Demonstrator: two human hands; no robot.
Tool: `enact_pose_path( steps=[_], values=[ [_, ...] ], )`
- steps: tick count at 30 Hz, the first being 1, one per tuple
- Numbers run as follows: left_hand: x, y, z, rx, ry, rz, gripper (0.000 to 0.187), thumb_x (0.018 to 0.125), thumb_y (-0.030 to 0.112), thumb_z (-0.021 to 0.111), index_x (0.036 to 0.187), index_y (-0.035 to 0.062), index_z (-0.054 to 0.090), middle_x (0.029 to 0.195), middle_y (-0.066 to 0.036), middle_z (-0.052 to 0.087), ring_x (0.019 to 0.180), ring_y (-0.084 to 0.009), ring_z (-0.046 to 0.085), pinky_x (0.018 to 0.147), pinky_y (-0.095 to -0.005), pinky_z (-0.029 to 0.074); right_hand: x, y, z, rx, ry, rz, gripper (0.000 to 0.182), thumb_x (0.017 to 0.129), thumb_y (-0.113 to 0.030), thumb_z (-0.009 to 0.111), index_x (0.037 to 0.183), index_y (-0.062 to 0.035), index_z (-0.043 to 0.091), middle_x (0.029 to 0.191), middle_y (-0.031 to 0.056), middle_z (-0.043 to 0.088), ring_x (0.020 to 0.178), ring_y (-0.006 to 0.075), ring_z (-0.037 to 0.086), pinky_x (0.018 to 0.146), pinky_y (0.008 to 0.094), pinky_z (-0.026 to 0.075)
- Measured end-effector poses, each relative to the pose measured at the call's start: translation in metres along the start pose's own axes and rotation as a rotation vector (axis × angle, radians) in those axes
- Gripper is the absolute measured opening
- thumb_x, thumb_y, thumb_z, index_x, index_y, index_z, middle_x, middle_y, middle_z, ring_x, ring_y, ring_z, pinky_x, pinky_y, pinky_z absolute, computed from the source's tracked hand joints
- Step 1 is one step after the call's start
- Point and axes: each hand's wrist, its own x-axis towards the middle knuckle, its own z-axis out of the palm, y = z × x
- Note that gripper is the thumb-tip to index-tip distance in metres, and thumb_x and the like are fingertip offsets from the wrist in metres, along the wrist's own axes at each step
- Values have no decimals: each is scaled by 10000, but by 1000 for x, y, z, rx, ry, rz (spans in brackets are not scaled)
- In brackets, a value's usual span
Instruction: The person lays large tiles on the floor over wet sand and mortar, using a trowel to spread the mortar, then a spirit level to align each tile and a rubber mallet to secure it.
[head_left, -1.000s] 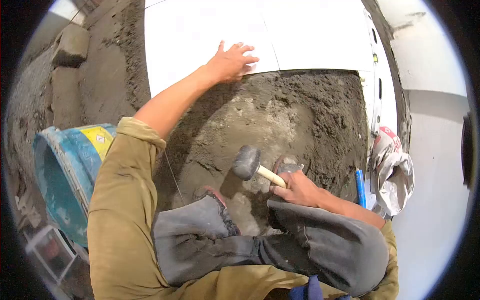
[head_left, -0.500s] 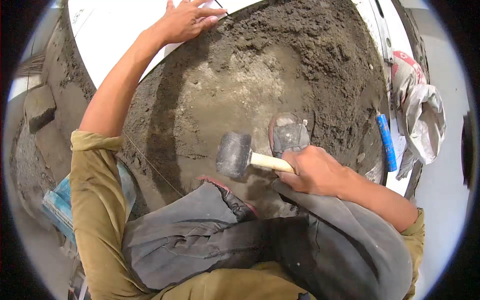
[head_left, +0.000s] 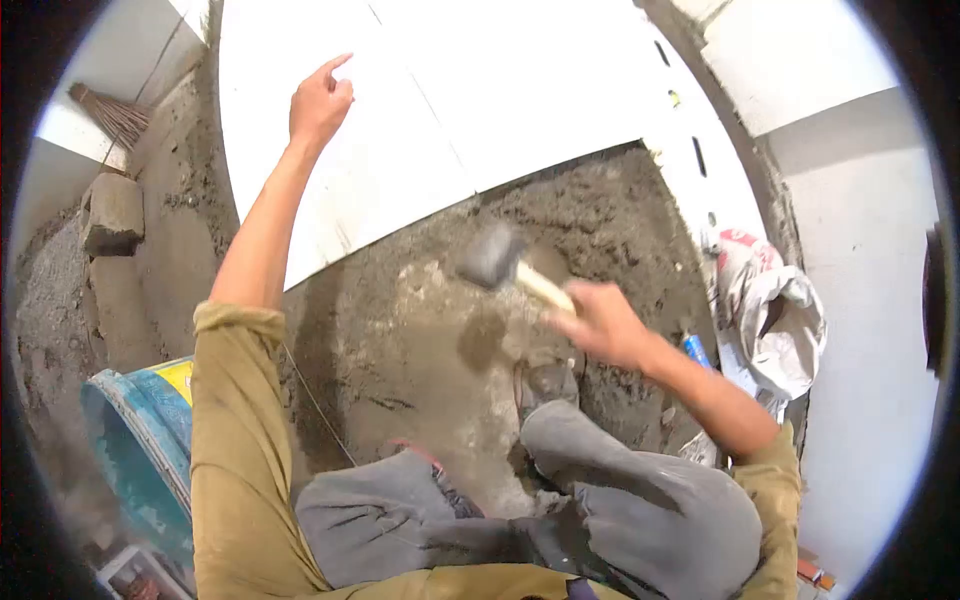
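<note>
My right hand [head_left: 605,325] is closed around the pale wooden handle of a rubber mallet [head_left: 492,258]. Its black head, blurred by motion, is raised over the wet grey mortar [head_left: 600,215]. My left hand [head_left: 320,105] is over a large white tile [head_left: 410,150], index finger stretched out and the other fingers curled, holding nothing. The tile's near edge runs along the mortar, and a thin dark joint line crosses the white surface. Below the mallet, my shoe [head_left: 550,380] stands on the mortar.
A teal bucket [head_left: 150,440] lies tipped at left, near a taut string [head_left: 320,405]. Further back are a concrete block [head_left: 112,215] and a twig broom [head_left: 112,115]. At right are a crumpled sack [head_left: 785,335], a blue-handled tool [head_left: 696,350] and a white slotted strip [head_left: 700,155].
The view has shifted forward, showing more of the tile. My left hand has moved from the tile's edge further onto it. The mallet has risen from near my knees.
</note>
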Motion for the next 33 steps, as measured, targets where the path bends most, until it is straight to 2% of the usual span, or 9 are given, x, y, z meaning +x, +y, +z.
enact_pose_path(
  steps=[2, 5, 11, 14, 20, 22, 25, 29, 33],
  values=[
    [2, -28, -8, 139, 275, 406, 641, 850, 219, 646, 1448, 133, 430, 1389, -208, 508, 1293, -278, 499, 1020, -354, 442, 52, -8, -31, 151, 66, 64, 348, 867, -263, 633, 1084, 8, 611, 785, 142, 654, 664, 227, 610, 619, 383, 495],
    [-27, 25, -79, -138, 181, 21, 740, 847, 164, 642, 1510, 173, 312, 1502, -228, 347, 1372, -360, 381, 1086, -424, 393, 132, -9, -55, 41, 160, 3, 332, 935, -250, 541, 1082, 47, 544, 798, 140, 628, 742, 244, 598, 682, 398, 480],
    [-101, 80, -225, 111, 308, 85, 576, 927, 289, 603, 1464, 273, 396, 1477, -209, 389, 1318, -388, 437, 1081, -543, 382, 257, -33, -8, 369, 69, 18, 262, 936, -230, 511, 992, 24, 535, 661, 91, 561, 514, 174, 523, 453, 343, 430],
    [-204, 79, -271, 575, 295, 130, 590, 920, 291, 596, 1461, 157, 404, 1395, -194, 468, 1291, -319, 467, 1068, -408, 368, 303, -62, 31, 548, 9, -49, 257, 915, -228, 511, 952, 25, 534, 621, 69, 537, 453, 156, 504, 393, 323, 405],
    [-434, 55, -286, 520, 177, -426, 701, 984, 468, 467, 1505, 34, 285, 1392, -220, 430, 1309, -331, 411, 1094, -411, 303, 358, -79, 75, 427, -104, -196, 293, 916, -259, 525, 1016, 13, 572, 632, 95, 568, 471, 180, 542, 409, 337, 432],
    [-458, 57, -277, 499, 81, -513, 719, 977, 497, 462, 1491, 21, 299, 1394, -212, 429, 1313, -327, 407, 1099, -400, 294, 375, -79, 89, 380, -130, -268, 321, 925, -279, 531, 1075, -3, 595, 647, 111, 587, 484, 191, 559, 421, 348, 451],
    [-476, 48, -252, 504, 38, -583, 726, 946, 548, 499, 1386, -24, 427, 1327, -201, 482, 1260, -334, 460, 1060, -372, 334, 392, -82, 96, 91, -28, -395, 386, 940, -359, 542, 1118, -19, 589, 800, 232, 654, 762, 394, 642, 703, 484, 486],
    [-464, 50, -255, 472, -31, -597, 618, 921, 500, 563, 1154, -72, 584, 1127, -209, 573, 1072, -388, 554, 933, -386, 420, 382, -59, 84, -238, 234, -584, 324, 895, -193, 561, 1186, -58, 604, 1084, 200, 584, 947, 371, 602, 833, 455, 495],
    [-465, 47, -259, 426, -17, -564, 592, 921, 476, 568, 1122, -80, 582, 1089, -210, 591, 992, -383, 566, 899, -392, 433, 308, -56, 57, -58, 217, -457, 299, 921, -173, 567, 1151, 4, 640, 985, 209, 635, 871, 324, 626, 787, 400, 499]
  ],
)
